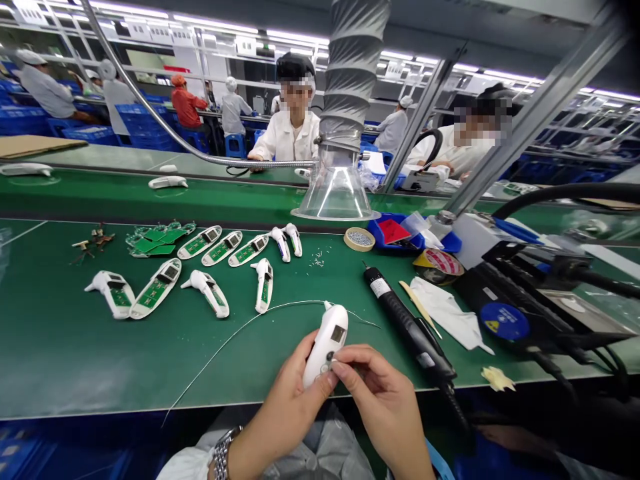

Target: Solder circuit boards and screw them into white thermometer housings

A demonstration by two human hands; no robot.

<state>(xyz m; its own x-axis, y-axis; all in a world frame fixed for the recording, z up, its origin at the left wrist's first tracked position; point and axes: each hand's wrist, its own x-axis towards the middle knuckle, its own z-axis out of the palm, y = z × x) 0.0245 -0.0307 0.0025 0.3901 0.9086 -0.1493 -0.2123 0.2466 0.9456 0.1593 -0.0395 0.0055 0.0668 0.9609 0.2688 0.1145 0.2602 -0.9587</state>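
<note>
A white ear thermometer [326,339] with a small dark display and round buttons is held tilted, tip up, in my left hand [300,383], whose fingers wrap its side with the thumb on its lower front. My right hand [377,387] is closed in a pinch against the button area; whatever lies between its fingertips is too hidden to name. Several part-built thermometers with bare green boards, such as an opened half [156,288] and one with its probe tip [207,292], lie beyond on the green bench [125,373]. A thin wire [225,338] curves across the bench.
To the right lie a black electric screwdriver [407,320], a white cloth [447,310] and black equipment [500,307]. Circuit boards [160,239], a screw dish [359,239] and a blue tray [400,233] sit further back. An extraction hood [337,190] hangs overhead. Co-workers [290,130] sit opposite.
</note>
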